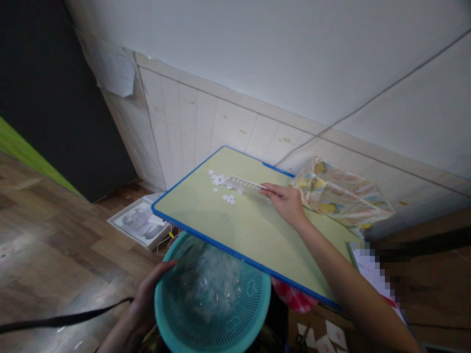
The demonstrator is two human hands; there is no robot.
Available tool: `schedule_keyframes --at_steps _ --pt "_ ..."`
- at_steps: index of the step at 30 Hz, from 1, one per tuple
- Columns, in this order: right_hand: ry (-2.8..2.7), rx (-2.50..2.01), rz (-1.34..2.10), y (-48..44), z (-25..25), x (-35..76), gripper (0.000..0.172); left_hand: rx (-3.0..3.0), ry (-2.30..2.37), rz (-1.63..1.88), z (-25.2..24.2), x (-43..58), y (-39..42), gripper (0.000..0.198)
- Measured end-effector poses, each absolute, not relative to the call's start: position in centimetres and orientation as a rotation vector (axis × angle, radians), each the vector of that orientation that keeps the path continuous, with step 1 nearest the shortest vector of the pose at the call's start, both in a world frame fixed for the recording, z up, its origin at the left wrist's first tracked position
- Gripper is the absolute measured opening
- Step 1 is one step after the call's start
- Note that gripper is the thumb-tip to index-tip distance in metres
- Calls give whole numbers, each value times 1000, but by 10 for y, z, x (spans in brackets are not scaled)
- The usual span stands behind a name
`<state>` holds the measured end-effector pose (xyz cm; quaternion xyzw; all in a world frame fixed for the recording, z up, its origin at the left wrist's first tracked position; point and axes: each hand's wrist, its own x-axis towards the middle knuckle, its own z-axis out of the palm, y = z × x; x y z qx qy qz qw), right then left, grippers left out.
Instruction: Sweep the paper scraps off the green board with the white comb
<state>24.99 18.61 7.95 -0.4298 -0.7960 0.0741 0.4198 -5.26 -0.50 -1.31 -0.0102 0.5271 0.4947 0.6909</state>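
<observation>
My left hand (152, 282) grips the left rim of a teal plastic basket (161, 304), thumb over the edge. Inside lies a heap of clear and whitish scraps, like bits of plastic film (217, 279). My right hand (283, 198) pinches the near end of a flat white strip with a row of slots (250, 184) and holds it over the table. The strip's far end is at a scatter of small white paper pieces (218, 179); whether it touches them I cannot tell. A smaller cluster of paper pieces (228, 199) lies just in front.
The pale green, blue-edged table (253, 225) overhangs the basket. A patterned cloth (338, 191) lies at its right back, against the wall. On the floor are an open white box (142, 220), scissors (302, 338) and paper cards (335, 334). A black strap (73, 316) crosses at lower left.
</observation>
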Motion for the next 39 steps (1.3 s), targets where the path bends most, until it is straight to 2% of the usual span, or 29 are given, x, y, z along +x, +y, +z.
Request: schedule_keyframes --at_steps 6,14,39 --pt "-2038 -1070 316 180 82 266 19 -17 1138 1152 -24 -55 -7 8" --pt "-2019 -1181 95 181 89 270 17 -19 1109 1118 -26 -56 -7 12" --pt "-1987 -1160 122 143 96 293 17 -62 1127 1113 -10 -52 -3 22"
